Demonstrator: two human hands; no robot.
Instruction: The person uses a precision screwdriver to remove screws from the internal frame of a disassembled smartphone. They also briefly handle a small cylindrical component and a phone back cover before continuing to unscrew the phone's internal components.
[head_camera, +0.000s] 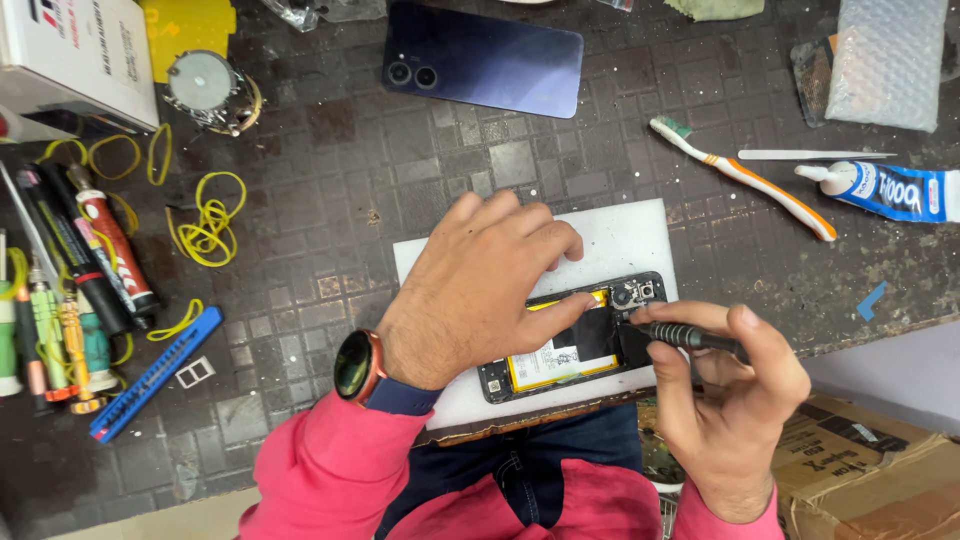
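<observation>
Opened phone (570, 345) long axis left-right, camera end right, screwdriver (690, 337) crosswise

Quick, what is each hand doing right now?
Left hand: open, fingers pressing down on the opened phone.
Right hand: closed around a black screwdriver, tip at the phone.

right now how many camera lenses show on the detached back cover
2, side by side at the left end of the back cover, lying at the top of the bench, away from both hands. None seem hidden.
</observation>
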